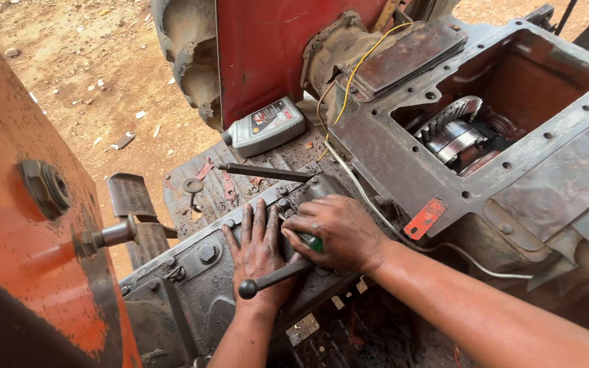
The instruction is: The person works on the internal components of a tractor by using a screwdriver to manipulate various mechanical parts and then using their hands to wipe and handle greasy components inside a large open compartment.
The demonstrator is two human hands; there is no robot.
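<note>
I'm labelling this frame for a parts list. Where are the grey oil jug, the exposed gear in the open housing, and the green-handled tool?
Grey oil jug (pixel 265 127), head view, on its flat side.
Exposed gear (pixel 452 117), head view, on its toothed rim.
Green-handled tool (pixel 311 241), head view, on the handle showing under the right hand (pixel 332 232).

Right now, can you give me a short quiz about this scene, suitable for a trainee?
1. True or false: the left hand lies flat on the grey cover.
2. What colour is the tool handle in the right hand?
3. The oil can lies: A) inside the open housing B) on the footplate by the red fender.

Key: 1 true; 2 green; 3 B.
</note>
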